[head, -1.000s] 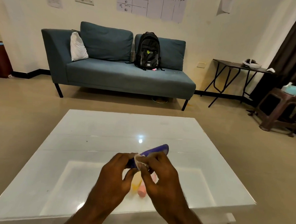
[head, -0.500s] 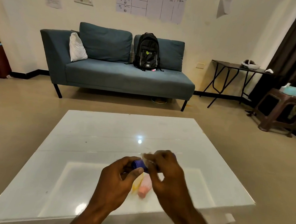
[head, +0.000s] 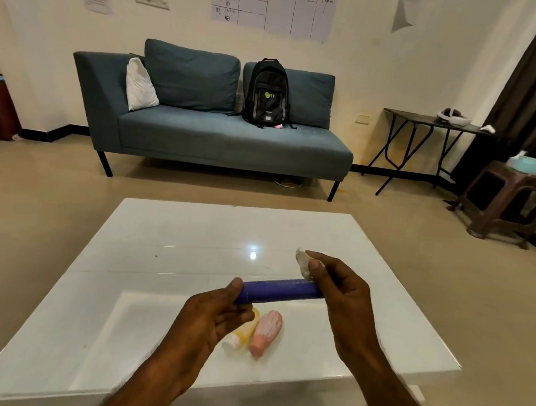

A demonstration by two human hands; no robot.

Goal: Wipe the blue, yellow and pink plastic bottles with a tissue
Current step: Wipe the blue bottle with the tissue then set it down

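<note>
1. At about 9 o'clock in the head view, far left, a dark red cabinet [head: 0,105] stands against the wall.
2. At 11 o'clock a blue-grey sofa [head: 220,138] holds a white cushion [head: 140,86] and, further right, an upright black backpack [head: 268,92].
3. A glossy white table [head: 165,247] fills the lower half of the view.
4. At about 7 o'clock the left hand [head: 211,321] is closed around the left end of the blue bottle [head: 282,291], thumb on top and fingers curled beneath.
5. The blue bottle is held level above the table, running from 9 o'clock to 3 o'clock between the two hands.
6. Below it, lying on the table at 6 o'clock, the yellow bottle [head: 247,329] is partly hidden by the left hand's fingers, its white cap pointing toward the viewer.
7. Just beside it, at its 3 o'clock, lies the pink bottle [head: 266,331], tilted, its narrow end toward the viewer; whether the two touch is unclear.
8. At 4 o'clock the right hand [head: 340,287] pinches a crumpled white tissue [head: 304,263] between thumb and fingers, at the bottle's right end; its lower fingers close around that end.
9. At 2 o'clock a dark folding table [head: 426,121] stands by the wall, and at 3 o'clock a brown stool [head: 509,200] carries a pale teal container [head: 534,164].
</note>
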